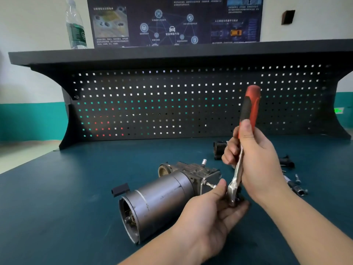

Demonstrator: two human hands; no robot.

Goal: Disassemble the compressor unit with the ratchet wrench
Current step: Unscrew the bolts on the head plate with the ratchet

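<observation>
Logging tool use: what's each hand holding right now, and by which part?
Right hand grips the ratchet wrench on its shaft, just below the red handle. Left hand cups the wrench's head.

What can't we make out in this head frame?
- Ratchet wrench head and any socket: head view, cupped by the left hand.
- Part behind the right hand: mostly hidden by it.
- Small loose parts at right: too small and blurred to identify.
- Poster text: too small to read.

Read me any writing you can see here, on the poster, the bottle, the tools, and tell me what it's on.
Poster: Chinese headings and captions, too small and blurred to read.
Bottle label: print too blurred to read.
Green wall sign: unreadable.
Ratchet wrench, compressor: no writing visible.
</observation>
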